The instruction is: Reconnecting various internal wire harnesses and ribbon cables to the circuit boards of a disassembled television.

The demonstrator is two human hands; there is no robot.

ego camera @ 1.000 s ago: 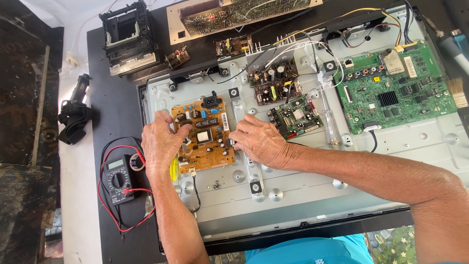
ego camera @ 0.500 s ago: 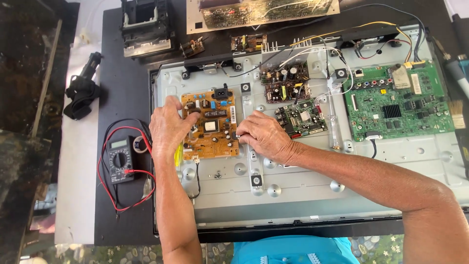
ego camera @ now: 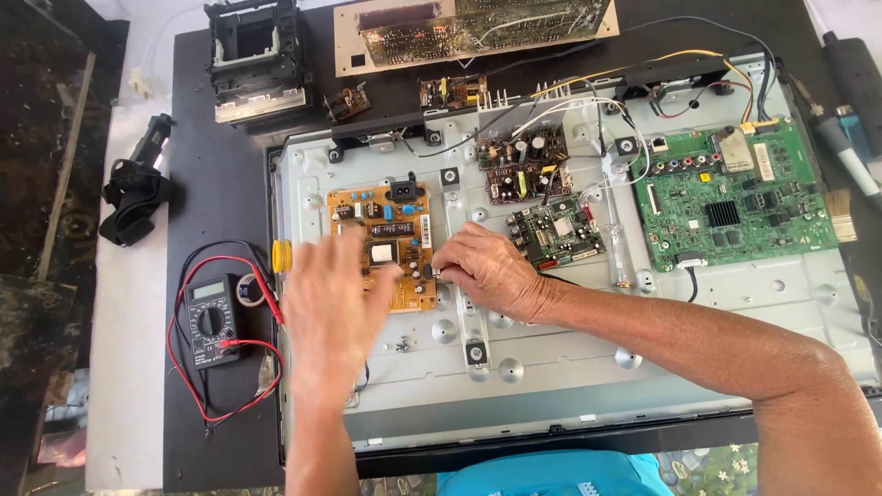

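Both hands are being kept at the yellow power board (ego camera: 386,241): right hand (ego camera: 485,276) is pinched at its right edge, nearer, left hand (ego camera: 333,308) blurred, spread open, empty over its lower-left, long axis running away.

Right hand (ego camera: 487,274) touches orange circuit board (ego camera: 386,241); left hand (ego camera: 335,308) hovers.

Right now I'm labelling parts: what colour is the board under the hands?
Orange-tan board, clearest in the head view.
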